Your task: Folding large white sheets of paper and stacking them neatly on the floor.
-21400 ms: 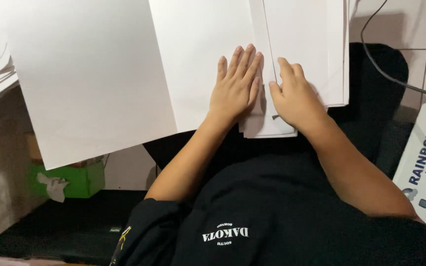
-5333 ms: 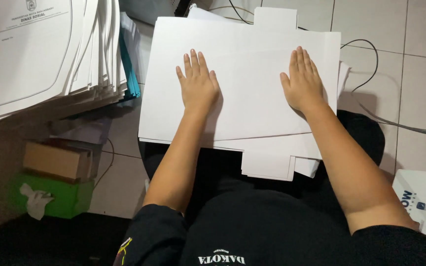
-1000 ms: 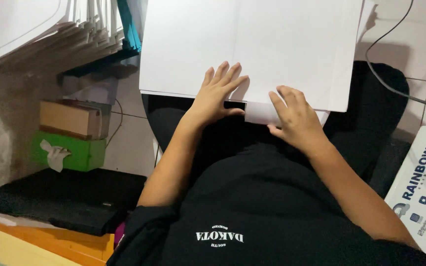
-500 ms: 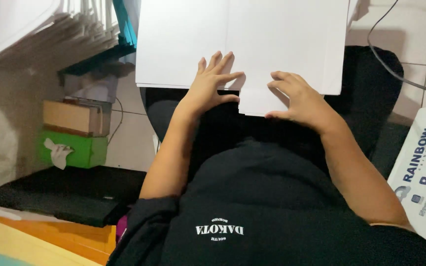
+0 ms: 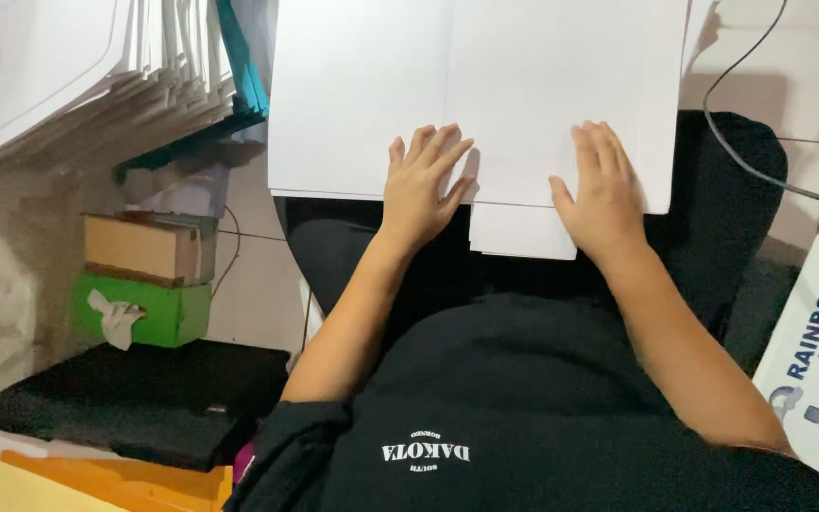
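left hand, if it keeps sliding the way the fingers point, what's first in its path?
Nothing distinct: the left hand lies flat on the white sheets, fingers aimed up-frame and slightly right. That way looks like bare paper to the frame's top edge, though depth is hard to judge.

White paper sheets (image 5: 514, 85), a green tissue box (image 5: 158, 313), a black shirt (image 5: 523, 417), orange folders (image 5: 116, 479).

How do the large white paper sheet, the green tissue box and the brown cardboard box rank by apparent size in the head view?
1. large white paper sheet, under both hands.
2. and 3. green tissue box and brown cardboard box: they look alike, so no ranking.
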